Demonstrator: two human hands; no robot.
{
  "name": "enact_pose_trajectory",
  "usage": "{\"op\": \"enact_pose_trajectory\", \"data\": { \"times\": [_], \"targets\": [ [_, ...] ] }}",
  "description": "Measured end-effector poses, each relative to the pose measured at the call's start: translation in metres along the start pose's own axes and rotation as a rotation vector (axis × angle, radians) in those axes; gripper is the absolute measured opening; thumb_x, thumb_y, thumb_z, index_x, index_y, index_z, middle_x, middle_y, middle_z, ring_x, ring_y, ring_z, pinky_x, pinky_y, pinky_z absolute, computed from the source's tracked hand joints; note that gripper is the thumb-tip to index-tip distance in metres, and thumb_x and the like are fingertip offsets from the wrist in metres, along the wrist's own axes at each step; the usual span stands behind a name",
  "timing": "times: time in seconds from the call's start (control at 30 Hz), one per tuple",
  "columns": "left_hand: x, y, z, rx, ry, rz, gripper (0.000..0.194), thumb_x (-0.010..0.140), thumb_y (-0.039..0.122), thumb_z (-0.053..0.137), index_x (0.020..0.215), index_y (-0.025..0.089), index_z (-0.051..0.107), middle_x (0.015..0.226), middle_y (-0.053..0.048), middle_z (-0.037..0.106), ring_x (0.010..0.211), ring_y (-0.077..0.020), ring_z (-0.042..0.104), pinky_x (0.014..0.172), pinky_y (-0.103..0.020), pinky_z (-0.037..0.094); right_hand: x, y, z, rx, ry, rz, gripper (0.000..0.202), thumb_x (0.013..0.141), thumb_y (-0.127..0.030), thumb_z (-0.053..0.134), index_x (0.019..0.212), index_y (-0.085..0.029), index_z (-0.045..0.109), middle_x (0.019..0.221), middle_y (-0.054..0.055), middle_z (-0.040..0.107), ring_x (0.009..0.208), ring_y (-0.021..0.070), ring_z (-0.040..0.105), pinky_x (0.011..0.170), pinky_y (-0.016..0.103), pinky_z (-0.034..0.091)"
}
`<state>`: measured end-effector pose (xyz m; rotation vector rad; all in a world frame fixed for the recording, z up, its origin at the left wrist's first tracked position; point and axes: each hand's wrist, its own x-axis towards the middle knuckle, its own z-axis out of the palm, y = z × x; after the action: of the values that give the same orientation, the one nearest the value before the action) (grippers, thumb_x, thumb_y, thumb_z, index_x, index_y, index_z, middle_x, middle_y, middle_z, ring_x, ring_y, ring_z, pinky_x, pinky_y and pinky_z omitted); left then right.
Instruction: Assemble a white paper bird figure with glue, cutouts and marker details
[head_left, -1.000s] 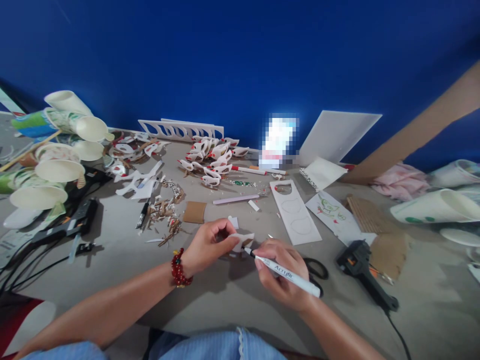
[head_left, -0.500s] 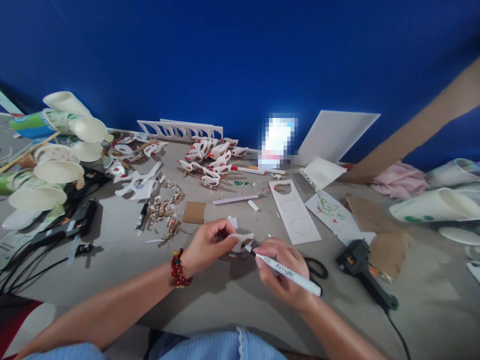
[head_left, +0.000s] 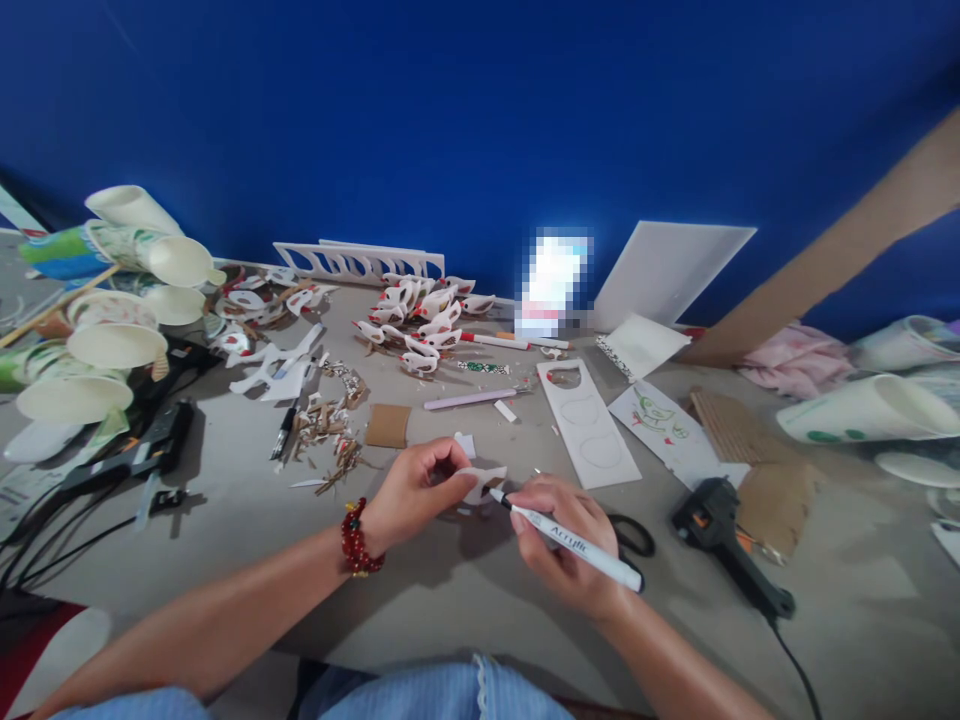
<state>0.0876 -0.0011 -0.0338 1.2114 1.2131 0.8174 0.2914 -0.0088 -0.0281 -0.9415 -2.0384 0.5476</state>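
My left hand (head_left: 424, 490), with a red bead bracelet at its wrist, pinches a small white cut-out piece (head_left: 478, 486) with a brown patch on it. My right hand (head_left: 564, 535) is wrapped round a white acrylic marker (head_left: 581, 545), whose tip is at the brown patch; whether it touches cannot be told. Beyond my hands lies a pile of white bird shapes (head_left: 431, 320) with red marks. A small brown cardboard piece (head_left: 388, 425) and brown-and-white scraps (head_left: 322, 430) are left of the hands.
Black scissors (head_left: 634, 536) lie beside my right hand, and a black glue gun (head_left: 731, 545) with a cable is farther right. A white board with outlines (head_left: 589, 425) lies behind them. Paper cups (head_left: 82, 395) crowd the left side. A cutter-like lilac tool (head_left: 470, 399) is mid-table.
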Motion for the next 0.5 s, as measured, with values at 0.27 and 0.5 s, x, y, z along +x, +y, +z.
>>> {"op": "enact_pose_trajectory", "data": {
  "times": [0.27,0.5],
  "targets": [
    [-0.0004,-0.0005,-0.0001,-0.015,-0.011,-0.001,0.027,0.081,0.040,0.065,0.073,0.016,0.055,0.062,0.002,0.053,0.055,-0.0087,0.047,0.052,-0.018,0.040,0.0004,-0.0003,-0.0005,-0.008,0.005,0.013,0.013,0.082,-0.014,0.054,0.090,-0.023,0.058,0.067,0.001,0.065,0.060,0.0170,0.064,0.057,0.028,0.050],
    [-0.0002,0.0001,-0.0003,0.018,0.001,-0.002,0.027,0.080,0.039,0.065,0.074,0.015,0.056,0.064,0.002,0.054,0.057,-0.0095,0.048,0.053,-0.019,0.040,0.0000,-0.0007,-0.0004,0.002,-0.003,0.002,0.012,0.081,-0.014,0.055,0.089,-0.023,0.058,0.067,0.001,0.065,0.061,0.0173,0.065,0.058,0.028,0.051]
  ]
}}
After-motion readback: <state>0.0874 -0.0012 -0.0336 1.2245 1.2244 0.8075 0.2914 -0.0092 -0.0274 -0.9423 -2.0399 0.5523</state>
